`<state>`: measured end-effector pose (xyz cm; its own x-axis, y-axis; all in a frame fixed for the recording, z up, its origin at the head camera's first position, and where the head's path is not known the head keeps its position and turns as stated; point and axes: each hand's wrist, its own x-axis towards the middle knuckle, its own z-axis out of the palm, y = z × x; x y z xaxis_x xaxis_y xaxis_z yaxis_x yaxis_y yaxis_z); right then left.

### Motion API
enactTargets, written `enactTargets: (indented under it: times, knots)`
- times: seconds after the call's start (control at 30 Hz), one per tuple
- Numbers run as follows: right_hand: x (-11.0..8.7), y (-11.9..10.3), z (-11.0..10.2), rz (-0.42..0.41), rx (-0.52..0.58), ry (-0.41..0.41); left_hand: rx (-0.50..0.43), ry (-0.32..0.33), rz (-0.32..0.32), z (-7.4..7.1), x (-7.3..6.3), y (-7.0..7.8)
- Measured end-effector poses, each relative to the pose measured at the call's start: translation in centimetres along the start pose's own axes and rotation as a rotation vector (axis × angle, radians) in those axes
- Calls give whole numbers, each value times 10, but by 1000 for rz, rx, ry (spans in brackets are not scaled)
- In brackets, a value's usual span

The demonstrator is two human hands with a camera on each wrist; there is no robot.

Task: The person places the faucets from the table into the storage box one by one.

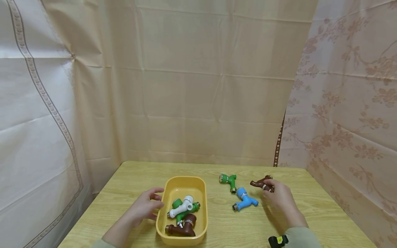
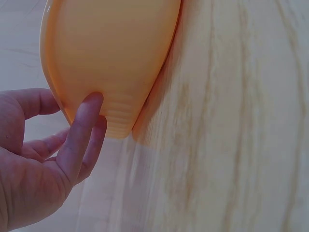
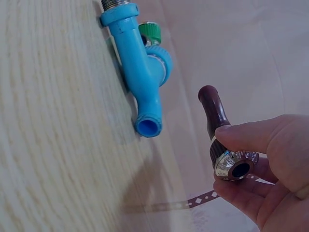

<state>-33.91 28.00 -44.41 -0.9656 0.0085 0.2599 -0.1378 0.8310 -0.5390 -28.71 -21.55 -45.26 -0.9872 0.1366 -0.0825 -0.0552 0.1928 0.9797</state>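
Where the dark brown, pipe-shaped tap (image 1: 260, 183) is: between the thumb and fingers of the right hand (image 1: 280, 196), which pinches it above the pale wood-grain counter (image 1: 139, 175), beyond the bright blue plastic tap (image 1: 245, 199).
Left hand (image 1: 144, 206): fingers loosely bent beside the yellow rectangular plastic tub (image 1: 205, 206), gripping nothing.
Right wrist view: shows the held tap's metallic fitting (image 3: 227, 166) and the blue tap's hollow spout, both unclear from the head.
Left wrist view: shows fingers against the tub's outer wall, hidden from the head.
On the counter: one blue tap, one green tap with a silvery collar (image 1: 230, 181).
In the tub: one white tap (image 1: 183, 208), one reddish-brown tap (image 1: 186, 229), and overlapped green pieces (image 1: 177, 204), one tap or two, I cannot tell.
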Motion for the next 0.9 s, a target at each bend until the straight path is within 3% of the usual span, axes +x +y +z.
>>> enactTargets:
  times: [0.9]
  knots:
    - [-2,-13,-12,-30,-10,37,13,3,0,0,2,-2]
